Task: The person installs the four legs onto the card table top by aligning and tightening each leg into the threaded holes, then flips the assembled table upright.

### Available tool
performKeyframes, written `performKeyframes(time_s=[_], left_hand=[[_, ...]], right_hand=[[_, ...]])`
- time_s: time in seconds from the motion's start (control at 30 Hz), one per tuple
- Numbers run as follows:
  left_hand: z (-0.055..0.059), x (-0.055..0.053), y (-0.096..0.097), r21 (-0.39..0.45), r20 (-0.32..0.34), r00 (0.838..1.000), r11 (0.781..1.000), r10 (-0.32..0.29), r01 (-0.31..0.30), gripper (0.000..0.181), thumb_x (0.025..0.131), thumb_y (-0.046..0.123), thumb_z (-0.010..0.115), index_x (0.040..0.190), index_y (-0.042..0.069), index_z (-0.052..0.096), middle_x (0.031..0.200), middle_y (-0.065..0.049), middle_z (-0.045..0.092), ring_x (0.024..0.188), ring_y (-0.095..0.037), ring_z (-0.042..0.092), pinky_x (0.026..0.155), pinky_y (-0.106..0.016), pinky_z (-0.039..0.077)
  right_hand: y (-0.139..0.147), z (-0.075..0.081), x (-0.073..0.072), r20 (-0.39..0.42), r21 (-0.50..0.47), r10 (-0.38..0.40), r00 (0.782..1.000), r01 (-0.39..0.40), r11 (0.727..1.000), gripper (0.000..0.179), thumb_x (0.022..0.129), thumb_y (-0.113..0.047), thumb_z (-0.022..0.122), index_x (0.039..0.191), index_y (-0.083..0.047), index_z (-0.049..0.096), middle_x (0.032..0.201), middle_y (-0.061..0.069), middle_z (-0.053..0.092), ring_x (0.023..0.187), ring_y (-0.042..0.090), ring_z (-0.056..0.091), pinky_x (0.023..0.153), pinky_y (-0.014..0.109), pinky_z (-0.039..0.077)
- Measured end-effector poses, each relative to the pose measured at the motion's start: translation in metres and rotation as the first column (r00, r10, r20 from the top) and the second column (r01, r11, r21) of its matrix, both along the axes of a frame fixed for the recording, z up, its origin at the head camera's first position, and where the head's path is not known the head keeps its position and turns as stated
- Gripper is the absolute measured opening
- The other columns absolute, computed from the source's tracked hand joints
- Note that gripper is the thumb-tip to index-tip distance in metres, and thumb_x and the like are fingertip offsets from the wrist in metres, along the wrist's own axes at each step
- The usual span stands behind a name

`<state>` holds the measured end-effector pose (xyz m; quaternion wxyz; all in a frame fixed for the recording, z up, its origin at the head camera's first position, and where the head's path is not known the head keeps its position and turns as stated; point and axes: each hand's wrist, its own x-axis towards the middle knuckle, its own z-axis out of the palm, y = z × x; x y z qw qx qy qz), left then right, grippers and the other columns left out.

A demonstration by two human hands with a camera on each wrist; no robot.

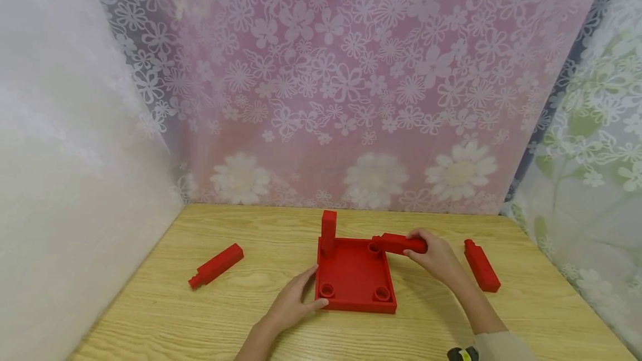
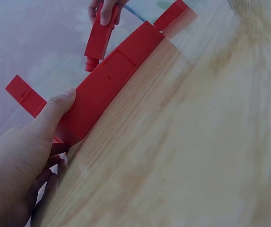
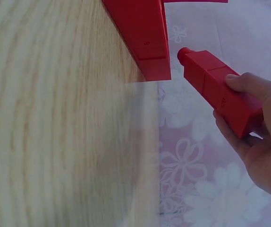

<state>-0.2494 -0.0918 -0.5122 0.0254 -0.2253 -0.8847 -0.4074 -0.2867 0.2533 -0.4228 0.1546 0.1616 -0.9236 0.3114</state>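
A red square tabletop (image 1: 354,272) lies underside up on the table, with a raised rim and round corner sockets. One red leg (image 1: 328,230) stands upright at its far left corner. My left hand (image 1: 290,304) grips the near left corner, thumb on the front wall (image 2: 97,92) and fingers at the left side. My right hand (image 1: 436,255) holds another red leg (image 1: 396,243) by its thick end. That leg is tilted, its narrow round tip beside the far right socket (image 1: 374,248); the right wrist view shows the held leg (image 3: 220,85) above the table surface.
One loose red leg (image 1: 218,265) lies on the wooden table (image 1: 150,316) to the left, and another loose leg (image 1: 481,266) lies to the right, beyond my right hand. A flowered curtain (image 1: 346,99) hangs behind the table's far edge.
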Motion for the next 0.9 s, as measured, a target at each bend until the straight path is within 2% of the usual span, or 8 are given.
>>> performKeyframes(time_s=[0.57,0.73,0.9], left_hand=[[0.001,0.0,0.0,0.013,-0.008,1.0,1.0,-0.011,0.011,0.082,0.081,0.056,0.06,0.144,0.011,0.031,0.14,-0.009,0.038,0.126,-0.03,0.036,0.099,-0.049,0.032],[0.001,0.001,0.0,0.022,-0.008,1.0,1.0,-0.011,0.011,0.083,0.081,0.055,0.061,0.143,0.01,0.032,0.14,-0.009,0.039,0.126,-0.03,0.036,0.098,-0.05,0.032],[0.0,0.001,0.0,0.014,-0.016,1.0,1.0,-0.007,0.008,0.083,0.08,0.056,0.06,0.143,0.01,0.032,0.139,-0.009,0.039,0.125,-0.03,0.037,0.098,-0.049,0.033]], right_hand=[[-0.013,0.016,-0.009,-0.001,0.095,0.068,0.998,-0.067,0.993,0.026,0.077,-0.008,0.074,0.1,-0.003,0.062,0.092,0.009,0.06,0.074,0.02,0.057,0.062,0.034,0.049],[-0.021,0.021,-0.015,-0.033,0.097,0.074,0.997,-0.071,0.993,0.027,0.078,-0.006,0.073,0.102,-0.003,0.061,0.097,0.011,0.059,0.079,0.023,0.056,0.064,0.036,0.049],[-0.031,0.029,-0.019,-0.072,0.073,0.099,0.992,-0.094,0.993,0.031,0.081,-0.004,0.068,0.11,-0.001,0.058,0.1,0.012,0.059,0.084,0.027,0.057,0.07,0.043,0.05]])
